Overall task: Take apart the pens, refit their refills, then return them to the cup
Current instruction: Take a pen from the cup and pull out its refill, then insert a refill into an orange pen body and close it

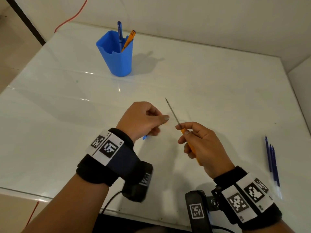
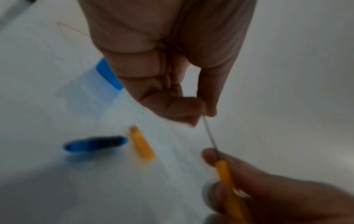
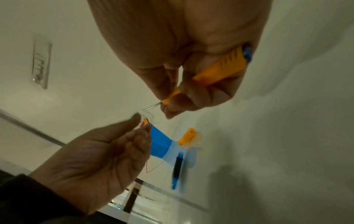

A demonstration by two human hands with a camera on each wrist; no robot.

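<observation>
My right hand [image 1: 182, 130] grips an orange pen barrel [image 1: 191, 147], and a thin grey refill [image 1: 172, 111] sticks out of its front end, pointing away from me. My left hand [image 1: 161, 120] hovers just left of the refill with fingers curled and thumb against the forefinger. Nothing shows between them, and a small gap separates the thumb from the refill. In the left wrist view an orange tip piece [image 2: 141, 144] and a blue cap [image 2: 95, 144] lie on the table under that hand. The blue cup [image 1: 117, 59] stands at the back with a blue pen [image 1: 119, 33] and an orange pen [image 1: 128, 41] in it.
Several blue refills [image 1: 271, 162] lie side by side near the right edge of the white table [image 1: 218, 81]. A red cable [image 1: 74, 15] runs along the floor behind the table. The table's front edge is just below my wrists.
</observation>
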